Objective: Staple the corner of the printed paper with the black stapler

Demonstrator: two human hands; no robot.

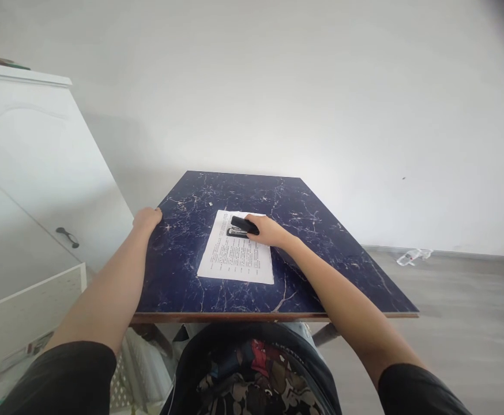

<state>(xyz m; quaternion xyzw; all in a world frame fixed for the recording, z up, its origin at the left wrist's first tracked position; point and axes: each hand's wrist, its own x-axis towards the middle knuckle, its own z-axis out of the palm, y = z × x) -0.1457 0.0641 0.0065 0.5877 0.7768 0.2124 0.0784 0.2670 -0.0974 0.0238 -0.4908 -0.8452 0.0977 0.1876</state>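
A printed white sheet of paper (237, 253) lies in the middle of a dark blue marbled table (321, 248). A black stapler (241, 226) sits on the sheet's far edge. My right hand (269, 230) is closed around the stapler's right end. My left hand (147, 219) rests on the table's left edge, fingers curled over it, holding nothing loose.
A white cabinet (31, 190) with a dark handle (67, 237) stands close on the left. A crushed plastic bottle (413, 256) lies on the grey floor at right. A plain white wall is behind the table. A small pale scrap (210, 203) lies on the tabletop.
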